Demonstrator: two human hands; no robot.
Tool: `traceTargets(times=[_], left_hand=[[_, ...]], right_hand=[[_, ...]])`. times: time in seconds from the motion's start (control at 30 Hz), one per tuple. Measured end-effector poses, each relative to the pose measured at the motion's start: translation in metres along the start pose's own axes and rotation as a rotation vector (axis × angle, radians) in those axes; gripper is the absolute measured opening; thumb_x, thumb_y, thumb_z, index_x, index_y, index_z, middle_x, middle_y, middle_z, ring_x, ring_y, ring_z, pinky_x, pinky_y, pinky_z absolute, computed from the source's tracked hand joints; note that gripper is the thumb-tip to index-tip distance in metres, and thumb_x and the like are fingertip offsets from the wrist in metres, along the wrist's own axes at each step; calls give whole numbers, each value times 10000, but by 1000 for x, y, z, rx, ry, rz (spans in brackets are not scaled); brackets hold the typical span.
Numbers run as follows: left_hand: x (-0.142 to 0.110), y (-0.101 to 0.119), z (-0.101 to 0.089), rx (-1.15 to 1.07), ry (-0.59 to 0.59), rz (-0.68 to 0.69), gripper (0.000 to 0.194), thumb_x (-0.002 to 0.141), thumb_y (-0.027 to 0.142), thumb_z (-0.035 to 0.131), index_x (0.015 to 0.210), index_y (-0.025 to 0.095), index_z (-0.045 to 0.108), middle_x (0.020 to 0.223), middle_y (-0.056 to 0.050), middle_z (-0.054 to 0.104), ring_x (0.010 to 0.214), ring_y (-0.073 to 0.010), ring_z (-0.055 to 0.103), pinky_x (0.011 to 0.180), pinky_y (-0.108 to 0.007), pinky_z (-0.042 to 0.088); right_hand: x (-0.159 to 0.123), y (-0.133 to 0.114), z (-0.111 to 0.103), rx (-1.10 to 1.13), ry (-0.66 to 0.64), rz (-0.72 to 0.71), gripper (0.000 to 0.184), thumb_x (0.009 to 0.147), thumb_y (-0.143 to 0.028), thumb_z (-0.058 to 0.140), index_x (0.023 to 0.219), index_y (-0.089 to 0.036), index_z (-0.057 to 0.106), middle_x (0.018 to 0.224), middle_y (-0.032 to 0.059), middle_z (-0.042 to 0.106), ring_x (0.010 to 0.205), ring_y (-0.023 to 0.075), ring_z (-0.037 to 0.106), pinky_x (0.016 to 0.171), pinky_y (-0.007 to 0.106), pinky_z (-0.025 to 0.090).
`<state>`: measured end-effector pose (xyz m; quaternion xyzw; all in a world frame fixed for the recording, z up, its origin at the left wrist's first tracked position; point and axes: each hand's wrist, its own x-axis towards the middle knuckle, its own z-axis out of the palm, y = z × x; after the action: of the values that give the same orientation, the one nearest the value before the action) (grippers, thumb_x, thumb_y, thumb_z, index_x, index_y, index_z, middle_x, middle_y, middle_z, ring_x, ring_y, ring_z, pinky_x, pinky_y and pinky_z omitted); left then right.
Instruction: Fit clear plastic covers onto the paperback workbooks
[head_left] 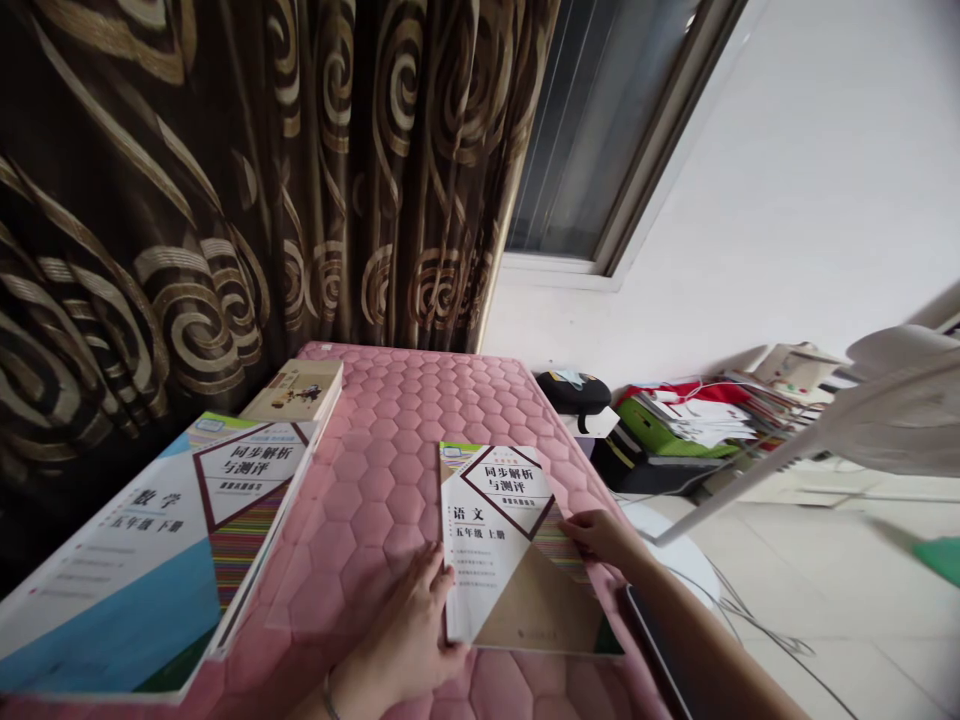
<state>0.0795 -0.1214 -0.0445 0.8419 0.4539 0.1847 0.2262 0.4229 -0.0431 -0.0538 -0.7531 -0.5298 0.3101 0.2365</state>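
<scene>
A thin workbook [517,610] with a white and tan cover and Chinese print lies face up at the near middle of the pink quilted pad [375,490]. Along its left edge, my left hand [409,625] grips it with the thumb near the lower corner. My right hand [607,540] pinches the opposite edge, its fingertips partly hidden. To the left rests a larger-looking blue and white workbook [142,550] on top of other books, apart from my hands. Behind it is a tan book [292,388] with a small picture on its cover.
A patterned brown curtain [337,180] hangs along the left and back. On the right stand a white fan [810,430], a black case [574,392], a green bag [645,425] with papers and piled books [787,385]. Cables [772,625] run over the tiled floor.
</scene>
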Motion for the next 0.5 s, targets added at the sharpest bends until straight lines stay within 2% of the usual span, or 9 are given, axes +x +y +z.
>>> traceTargets(times=[0.23,0.5], left_hand=[[0,3,-1,13,-6,-9,718,641,189,653,1335,124,481,1522,-165,314,1402,-297,296,1148,-444,327],[1,2,-5,19,-31,-14,742,639,202,657,1354,160,466,1524,-148,317,1400,-297,297,1139,-463,332]], right_hand=[[-8,-11,-3,-61,-17,-30,342,761,-368,563,479,-193,480,418,-22,492,424,95,441,432,213,313],[-10,-16,-6,-5,-72,42,337,759,-325,568,467,-199,455,414,-27,486,415,96,442,433,216,330]])
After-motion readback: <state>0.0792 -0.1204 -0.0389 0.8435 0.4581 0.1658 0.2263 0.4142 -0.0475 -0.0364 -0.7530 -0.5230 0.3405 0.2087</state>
